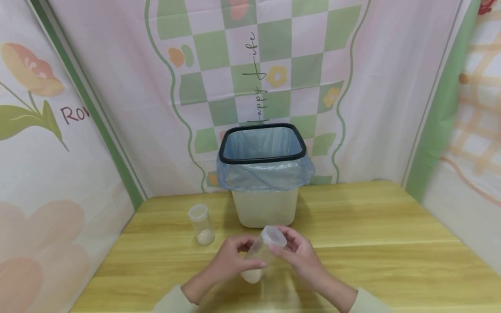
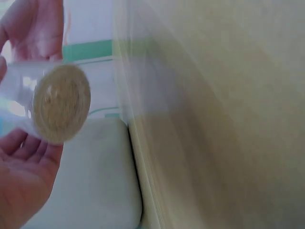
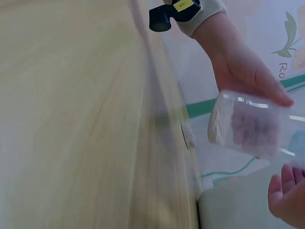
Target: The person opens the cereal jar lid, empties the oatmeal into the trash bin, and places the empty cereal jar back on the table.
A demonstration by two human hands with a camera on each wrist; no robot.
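A clear plastic jar (image 1: 258, 254) with pale, grainy contents at its bottom is held tilted above the table, its lidded end up and toward the right. My left hand (image 1: 230, 257) grips the jar's body, thumb across the front and fingers behind. At the top, my right hand (image 1: 300, 254) pinches the translucent lid (image 1: 275, 237) between thumb and fingers. The left wrist view shows the jar's round base (image 2: 62, 104) filled with the tan contents. In the right wrist view, the left fingers show through the jar's clear wall (image 3: 255, 126).
A second clear jar (image 1: 201, 225) with a little pale material inside stands upright on the wooden table (image 1: 372, 243), left of the hands. Behind them stands a white bin (image 1: 266, 208) lined with a blue bag under a black rim. Printed curtains (image 1: 375, 108) enclose the table.
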